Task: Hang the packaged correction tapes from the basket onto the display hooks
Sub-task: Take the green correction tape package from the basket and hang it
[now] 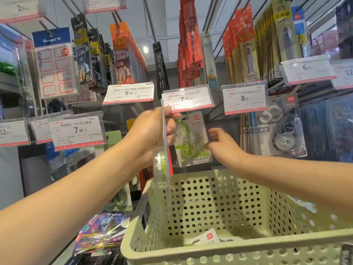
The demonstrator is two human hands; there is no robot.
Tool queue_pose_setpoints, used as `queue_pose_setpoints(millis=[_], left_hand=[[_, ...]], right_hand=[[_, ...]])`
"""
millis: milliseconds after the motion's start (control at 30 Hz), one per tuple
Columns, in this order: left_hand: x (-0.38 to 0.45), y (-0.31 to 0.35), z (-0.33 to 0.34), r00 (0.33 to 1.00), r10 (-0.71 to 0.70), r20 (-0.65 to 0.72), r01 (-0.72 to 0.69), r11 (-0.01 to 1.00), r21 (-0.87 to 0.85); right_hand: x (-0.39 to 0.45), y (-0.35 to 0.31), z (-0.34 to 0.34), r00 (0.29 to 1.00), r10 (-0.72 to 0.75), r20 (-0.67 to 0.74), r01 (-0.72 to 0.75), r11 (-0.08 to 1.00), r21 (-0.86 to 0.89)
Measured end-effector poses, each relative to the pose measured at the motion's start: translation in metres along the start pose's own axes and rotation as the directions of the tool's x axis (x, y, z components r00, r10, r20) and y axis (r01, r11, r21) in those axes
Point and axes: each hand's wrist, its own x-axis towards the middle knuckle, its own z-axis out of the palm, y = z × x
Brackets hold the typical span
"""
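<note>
The left hand (152, 131) was raised with the forearm stretched forward, pinching a packaged correction tape (162, 161) edge-on above the basket's (210, 251) far left corner. The right hand (222, 144) reached out, fingers loosely spread and empty, just beside a green tape pack (193, 138) hanging on its hook under the price tag (188, 99).

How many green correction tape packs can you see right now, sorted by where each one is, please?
Held in the left hand, edge-on pack: 1
Hanging on the hook, hanging pack: 1
Lying in the basket, basket pack: 1
Total: 3
</note>
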Motion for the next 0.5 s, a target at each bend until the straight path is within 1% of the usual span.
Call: queue_pose_setpoints(millis=[33,100,167,200,267,333,400,500], left_hand=[[-0.005,-0.001,0.002,0.999,0.049,-0.009,-0.049,0.998,-0.026],[-0.016,-0.001,0.007,0.996,0.085,-0.011,-0.086,0.99,-0.114],[-0.02,-0.002,0.01,0.994,0.111,-0.012,-0.111,0.987,-0.115],[-0.022,-0.002,0.015,0.991,0.125,-0.04,-0.128,0.986,-0.103],[-0.022,-0.003,0.02,0.985,0.138,-0.105,-0.148,0.984,-0.095],[-0.024,-0.003,0.026,0.977,0.142,-0.156,-0.159,0.982,-0.1],[-0.026,-0.001,0.031,0.97,0.13,-0.204,-0.161,0.976,-0.145],[-0.029,0.001,0.036,0.962,0.119,-0.247,-0.161,0.974,-0.158]], right_hand=[[-0.016,-0.003,-0.003,0.998,-0.063,-0.006,0.063,0.995,0.078],[-0.046,-0.014,-0.007,0.984,-0.179,0.009,0.171,0.953,0.248],[-0.067,-0.022,-0.01,0.967,-0.256,0.008,0.235,0.9,0.367],[-0.077,-0.024,-0.012,0.957,-0.288,0.015,0.258,0.879,0.402],[-0.099,-0.03,-0.012,0.927,-0.362,0.102,0.301,0.876,0.376],[-0.116,-0.037,-0.006,0.904,-0.39,0.177,0.334,0.9,0.281],[-0.122,-0.042,0.0,0.908,-0.393,0.148,0.357,0.908,0.218],[-0.117,-0.046,0.005,0.933,-0.354,0.063,0.334,0.918,0.216]])
